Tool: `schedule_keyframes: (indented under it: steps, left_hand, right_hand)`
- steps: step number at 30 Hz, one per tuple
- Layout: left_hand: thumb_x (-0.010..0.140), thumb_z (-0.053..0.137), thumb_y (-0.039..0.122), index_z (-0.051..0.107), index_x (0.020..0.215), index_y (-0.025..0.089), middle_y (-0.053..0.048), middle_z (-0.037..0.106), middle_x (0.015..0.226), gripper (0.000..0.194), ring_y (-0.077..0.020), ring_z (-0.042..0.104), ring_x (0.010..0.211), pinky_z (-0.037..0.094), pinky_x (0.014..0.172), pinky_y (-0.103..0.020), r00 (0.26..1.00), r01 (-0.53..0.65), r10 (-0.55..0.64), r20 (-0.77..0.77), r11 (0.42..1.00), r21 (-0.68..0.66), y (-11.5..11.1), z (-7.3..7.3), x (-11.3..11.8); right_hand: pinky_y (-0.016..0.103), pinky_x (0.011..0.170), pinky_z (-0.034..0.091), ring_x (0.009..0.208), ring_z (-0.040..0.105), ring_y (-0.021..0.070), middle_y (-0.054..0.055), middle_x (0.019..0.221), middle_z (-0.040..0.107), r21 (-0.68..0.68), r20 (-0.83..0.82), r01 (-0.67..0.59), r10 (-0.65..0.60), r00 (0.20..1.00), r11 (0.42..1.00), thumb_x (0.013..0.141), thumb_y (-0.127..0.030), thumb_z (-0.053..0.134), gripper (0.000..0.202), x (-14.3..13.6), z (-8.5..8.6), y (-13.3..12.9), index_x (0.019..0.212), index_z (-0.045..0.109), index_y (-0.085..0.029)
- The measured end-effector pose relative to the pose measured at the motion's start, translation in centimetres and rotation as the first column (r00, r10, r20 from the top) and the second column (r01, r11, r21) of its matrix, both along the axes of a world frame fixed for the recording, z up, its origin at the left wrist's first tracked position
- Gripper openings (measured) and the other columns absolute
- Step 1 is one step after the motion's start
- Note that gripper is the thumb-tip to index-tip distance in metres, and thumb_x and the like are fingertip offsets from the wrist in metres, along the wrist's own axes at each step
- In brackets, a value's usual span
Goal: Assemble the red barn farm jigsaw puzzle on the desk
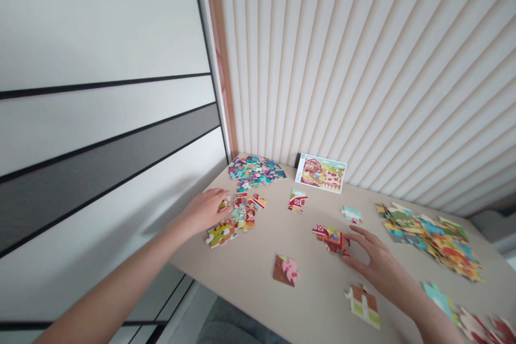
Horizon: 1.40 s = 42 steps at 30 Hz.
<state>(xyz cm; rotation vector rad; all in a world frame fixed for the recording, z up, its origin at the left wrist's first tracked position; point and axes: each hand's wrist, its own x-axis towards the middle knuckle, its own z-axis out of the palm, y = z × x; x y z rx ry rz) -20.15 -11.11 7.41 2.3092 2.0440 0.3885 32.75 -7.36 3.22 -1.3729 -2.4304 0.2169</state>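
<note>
My left hand [207, 208] is at the left side of the table, its fingers closed around a small jigsaw puzzle piece [224, 203] that shows between thumb and fingers. Right beside it lie loose red and teal puzzle pieces [245, 216] and a yellow-green piece [221, 233]. My right hand [374, 258] curves its thumb and index finger around the right end of some red and purple puzzle pieces [332, 238], which lie against each other. Its fingertips touch the piece's edges. A brown fence piece [364, 303] lies just below this hand.
A farm picture card [322, 173] leans at the back by the pleated blind [342, 54]. Blue-purple pieces [256, 169] are heaped back left, yellow-orange ones [433, 236] at right. Single pieces include a pig [286, 270], a barn [297, 200] and a pale teal one [352, 214].
</note>
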Motion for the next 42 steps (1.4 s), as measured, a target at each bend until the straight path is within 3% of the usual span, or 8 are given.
schedule_keyframes:
  steps: [4, 10, 19, 25, 29, 35, 39, 42]
  left_hand:
    - [0.089, 0.062, 0.051, 0.064, 0.132, 0.023, -0.014, 0.067, 0.133, 0.051, -0.0329, 0.064, 0.12, 0.048, 0.103, -0.043, 0.998, -0.052, 0.054, 0.026, 0.998, -0.045, -0.6, -0.8, -1.4]
    - [0.089, 0.063, 0.046, 0.062, 0.137, 0.025, -0.009, 0.069, 0.131, 0.053, -0.0287, 0.067, 0.116, 0.051, 0.099, -0.037, 0.979, -0.021, 0.035, 0.2, 0.997, -0.074, -1.3, -1.3, -3.4]
    - [0.086, 0.069, 0.055, 0.063, 0.133, 0.022, -0.009, 0.071, 0.129, 0.058, -0.0304, 0.069, 0.114, 0.053, 0.098, -0.04, 0.928, -0.153, 0.118, 0.355, 0.985, 0.074, -2.4, -1.6, -6.3]
    - [0.085, 0.073, 0.051, 0.064, 0.129, 0.025, -0.008, 0.07, 0.126, 0.052, -0.0284, 0.068, 0.112, 0.052, 0.097, -0.039, 0.944, -0.051, 0.027, 0.328, 0.997, 0.065, -3.3, -1.9, -5.1]
    - [0.085, 0.073, 0.046, 0.064, 0.128, 0.026, -0.008, 0.069, 0.124, 0.049, -0.028, 0.068, 0.11, 0.052, 0.096, -0.04, 0.95, -0.048, 0.021, 0.311, 0.996, 0.079, -3.0, -1.9, -4.3]
    - [0.086, 0.07, 0.042, 0.067, 0.112, 0.025, -0.006, 0.07, 0.12, 0.03, -0.0265, 0.068, 0.109, 0.053, 0.093, -0.039, 0.933, 0.03, -0.056, 0.355, 0.996, 0.079, -2.3, -1.5, -3.7]
    - [0.085, 0.072, 0.042, 0.065, 0.121, 0.026, -0.006, 0.07, 0.124, 0.04, -0.0267, 0.068, 0.112, 0.053, 0.097, -0.041, 0.896, 0.013, -0.027, 0.443, 0.999, 0.036, -2.3, -1.5, -3.2]
    - [0.084, 0.073, 0.047, 0.064, 0.124, 0.024, -0.008, 0.069, 0.128, 0.046, -0.0278, 0.066, 0.118, 0.051, 0.104, -0.044, 0.829, -0.014, -0.003, 0.559, 1.0, 0.027, -2.1, -2.0, -3.5]
  right_hand:
    - [0.051, 0.11, 0.049, 0.134, 0.054, 0.0326, 0.008, 0.148, 0.055, 0.02, 0.03, -0.011, 0.011, 1.0, 1.0, 0.092, -0.05, 0.063, 0.041, 0.6, -0.9, 0.4, 0.129, 0.065, -0.033]
    - [0.053, 0.111, 0.047, 0.132, 0.056, 0.0334, 0.009, 0.148, 0.054, 0.047, 0.035, -0.031, 0.029, 0.999, 0.998, 0.092, -0.051, 0.063, 0.042, 0.1, -1.4, 0.3, 0.13, 0.064, -0.032]
    - [0.053, 0.111, 0.046, 0.132, 0.056, 0.034, 0.009, 0.148, 0.054, 0.032, 0.045, -0.021, 0.02, 0.999, 0.999, 0.092, -0.054, 0.062, 0.044, 0.5, -1.7, 0.6, 0.13, 0.064, -0.032]
    - [0.052, 0.111, 0.047, 0.131, 0.057, 0.0335, 0.009, 0.148, 0.054, 0.028, 0.044, -0.03, 0.028, 0.999, 0.999, 0.092, -0.054, 0.062, 0.045, 0.4, -1.8, 0.5, 0.13, 0.065, -0.031]
    - [0.053, 0.111, 0.047, 0.131, 0.057, 0.0333, 0.009, 0.148, 0.054, 0.014, 0.048, -0.026, 0.025, 0.999, 1.0, 0.092, -0.053, 0.063, 0.043, 0.4, -1.9, 0.6, 0.13, 0.064, -0.031]
    - [0.052, 0.111, 0.047, 0.131, 0.056, 0.0329, 0.009, 0.148, 0.054, 0.019, 0.052, -0.038, 0.036, 0.998, 0.999, 0.092, -0.054, 0.063, 0.044, 0.7, -2.1, 0.7, 0.131, 0.064, -0.032]
    - [0.052, 0.111, 0.047, 0.13, 0.057, 0.0331, 0.009, 0.148, 0.054, 0.033, 0.045, -0.034, 0.033, 0.998, 0.999, 0.092, -0.055, 0.063, 0.044, 0.6, -2.1, 0.7, 0.129, 0.065, -0.032]
    - [0.052, 0.11, 0.048, 0.13, 0.058, 0.0335, 0.01, 0.147, 0.055, 0.042, 0.034, -0.033, 0.031, 0.999, 0.999, 0.091, -0.055, 0.063, 0.044, 0.5, -2.0, 0.6, 0.128, 0.066, -0.031]
